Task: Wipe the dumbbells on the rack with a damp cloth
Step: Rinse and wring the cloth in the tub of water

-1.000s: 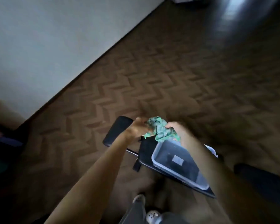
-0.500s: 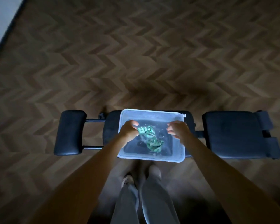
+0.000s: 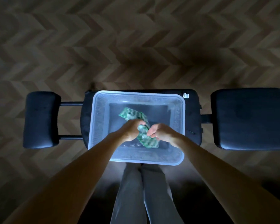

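We had both hands clenched on the green cloth (image 3: pixel 131 114). Our left hand (image 3: pixel 130 130) bunched its middle and our right hand (image 3: pixel 162 135) pinched the twisted part just beside it, with the knuckles close together. The cloth was low inside the clear plastic tub (image 3: pixel 98 120). One loose end fanned out toward the far wall and the other trailed under our right wrist.

We judged the cloth light and limp. If wet it would be a little heavier and would likely drip, so it would be best gathered into a wad in the fist rather than held by a corner. It looked unlikely to slip from the hand and was in no way fragile. The tub seemed thin-walled and easy to nudge, and whether it held much water we could not tell.

The tub sat on the middle pad of a dark padded bench (image 3: pixel 249 118), with its near edge overhanging toward our legs (image 3: pixel 144 191). Around the bench lay a dim herringbone wood floor (image 3: pixel 136 46), lit mostly from our side. The dumbbells and the rack were not in view.
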`<state>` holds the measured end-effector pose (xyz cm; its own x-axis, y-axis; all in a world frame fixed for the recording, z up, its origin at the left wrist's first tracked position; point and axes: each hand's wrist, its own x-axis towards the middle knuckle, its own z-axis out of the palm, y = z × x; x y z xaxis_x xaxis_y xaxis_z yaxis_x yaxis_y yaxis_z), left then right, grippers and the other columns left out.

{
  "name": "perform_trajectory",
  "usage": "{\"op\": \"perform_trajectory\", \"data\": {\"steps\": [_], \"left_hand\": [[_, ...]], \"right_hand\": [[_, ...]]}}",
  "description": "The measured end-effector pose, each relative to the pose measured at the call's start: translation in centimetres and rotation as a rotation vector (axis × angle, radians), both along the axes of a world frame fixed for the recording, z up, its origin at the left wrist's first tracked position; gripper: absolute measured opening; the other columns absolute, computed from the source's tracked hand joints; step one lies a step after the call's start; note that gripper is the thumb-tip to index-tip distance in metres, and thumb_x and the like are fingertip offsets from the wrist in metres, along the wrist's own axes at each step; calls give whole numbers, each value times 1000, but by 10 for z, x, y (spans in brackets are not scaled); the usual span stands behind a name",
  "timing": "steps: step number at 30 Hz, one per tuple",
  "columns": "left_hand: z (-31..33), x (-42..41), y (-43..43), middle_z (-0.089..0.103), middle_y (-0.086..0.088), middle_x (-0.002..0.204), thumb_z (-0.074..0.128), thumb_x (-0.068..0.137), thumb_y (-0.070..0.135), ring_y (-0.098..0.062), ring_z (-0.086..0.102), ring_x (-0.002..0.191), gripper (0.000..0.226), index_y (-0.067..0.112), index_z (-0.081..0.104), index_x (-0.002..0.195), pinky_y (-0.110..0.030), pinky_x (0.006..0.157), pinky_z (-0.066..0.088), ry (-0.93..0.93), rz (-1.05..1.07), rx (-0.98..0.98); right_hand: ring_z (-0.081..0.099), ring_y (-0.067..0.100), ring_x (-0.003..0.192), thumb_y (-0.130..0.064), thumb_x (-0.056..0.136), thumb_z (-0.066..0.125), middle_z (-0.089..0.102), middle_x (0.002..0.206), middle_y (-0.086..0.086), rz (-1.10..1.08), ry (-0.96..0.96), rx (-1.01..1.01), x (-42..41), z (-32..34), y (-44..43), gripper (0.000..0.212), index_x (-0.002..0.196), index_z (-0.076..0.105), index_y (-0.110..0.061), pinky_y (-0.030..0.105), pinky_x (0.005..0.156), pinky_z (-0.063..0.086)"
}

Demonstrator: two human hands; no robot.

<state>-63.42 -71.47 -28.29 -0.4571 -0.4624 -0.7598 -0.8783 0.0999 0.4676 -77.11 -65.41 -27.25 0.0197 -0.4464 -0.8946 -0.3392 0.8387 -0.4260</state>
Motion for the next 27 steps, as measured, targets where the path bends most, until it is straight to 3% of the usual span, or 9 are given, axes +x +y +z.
{"op": "perform_trajectory", "data": {"steps": [4,6,9,12,14,18,21,24,27], "left_hand": [[-30,7,-5,35,-12,149,42,95,1,-27,41,132,53,18,31,145,-31,102,37,-91,-141,18],[-41,8,-6,40,-16,144,47,96,13,-30,45,127,50,14,32,144,-35,100,39,-170,-159,-32],[-43,7,-5,51,-17,132,56,92,19,-31,51,119,43,6,44,131,-36,94,43,-281,-178,-71],[-37,10,-3,58,-15,122,57,87,11,-31,55,114,32,6,55,118,-36,89,46,-347,-240,-153],[-35,14,-7,60,-16,117,53,87,10,-33,55,112,25,5,57,111,-36,86,45,-351,-192,-272],[-32,18,-14,63,-21,93,62,72,-11,-40,59,92,21,-3,60,91,-39,75,48,-79,-143,-603],[-33,21,-9,61,-21,84,60,68,-11,-38,61,81,15,-2,59,81,-31,64,45,127,-231,-474],[-41,24,-1,65,-15,103,51,81,9,-32,60,97,23,6,62,101,-28,74,43,-57,-427,-253],[-47,26,-2,63,-16,114,46,89,5,-31,58,109,26,5,62,109,-32,88,45,-229,-450,-285]], "right_hand": [[49,26,122,14,88,29,47,136,16,90,160,-130,3,-29,-3,47,123,56,-3,24,86,41],[49,29,119,9,88,39,42,137,17,61,273,-205,4,-44,-4,47,132,45,-5,25,78,42],[51,29,118,-1,88,54,46,137,14,142,219,-150,4,-55,-7,55,139,35,-7,25,75,42],[54,25,98,2,84,56,56,118,13,461,220,-96,4,-52,-10,52,132,38,-6,25,69,41],[55,27,91,6,84,50,58,102,13,601,394,-179,6,-47,-10,43,125,41,-4,27,65,40],[55,31,105,11,84,45,61,102,17,400,676,-425,5,-46,-12,23,101,56,0,26,70,38],[55,27,95,4,82,52,60,96,15,518,447,-420,8,-42,-18,16,93,57,-4,26,74,44],[49,21,81,-3,82,57,54,93,10,784,201,-277,15,-41,-17,25,107,54,-7,26,61,37],[55,27,100,-3,87,53,58,113,12,826,258,-232,17,-53,-14,33,120,51,-8,29,75,42]]}}
